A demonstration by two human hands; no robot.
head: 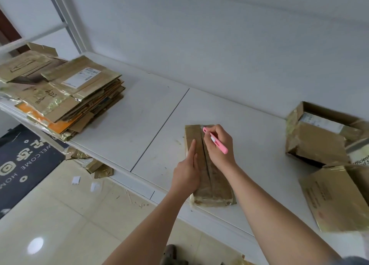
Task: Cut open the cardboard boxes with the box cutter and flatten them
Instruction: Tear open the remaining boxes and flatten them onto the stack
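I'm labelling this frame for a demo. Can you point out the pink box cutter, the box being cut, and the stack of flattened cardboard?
box cutter [218, 143]: head view, on the pink handle.
box [214, 186]: head view, on its taped top face.
stack of flattened cardboard [65, 96]: head view, on the top sheets.

A home entryway: "WELCOME HOME" doormat [24, 160] on tiled floor [69, 214].

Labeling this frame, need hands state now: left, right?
Left hand: open, fingers straight, pressing on the box.
Right hand: closed around the pink box cutter.
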